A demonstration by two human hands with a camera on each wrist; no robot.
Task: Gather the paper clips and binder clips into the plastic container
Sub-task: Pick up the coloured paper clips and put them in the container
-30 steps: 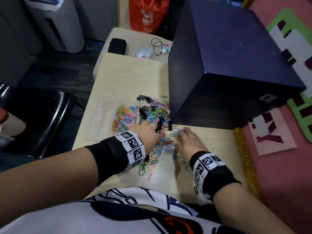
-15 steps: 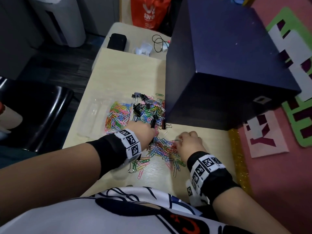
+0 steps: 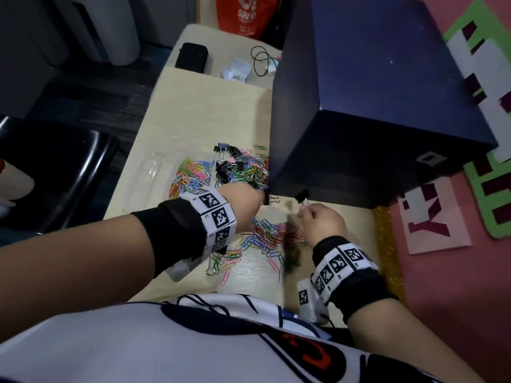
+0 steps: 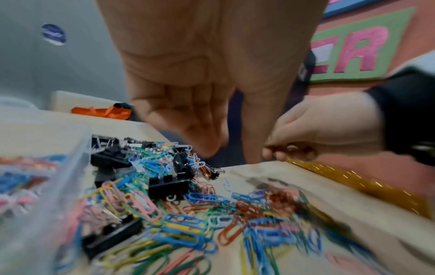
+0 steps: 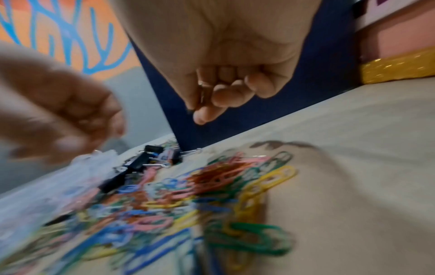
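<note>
Now I am pinching a black metal binder clip (image 3: 302, 195) in my right hand (image 3: 322, 223), left hand (image 4: 200, 104) loose and empty; next, dropping it into the clear plastic container (image 3: 154, 172).

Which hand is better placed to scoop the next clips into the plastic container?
Left: the left hand hangs over the clip pile beside the plastic container; the right hand is farther across, pinching a binder clip.

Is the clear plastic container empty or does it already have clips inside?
Partly filled. The plastic container lies open on the table, with colourful paper clips heaped at its right end; its left end looks bare.
</note>
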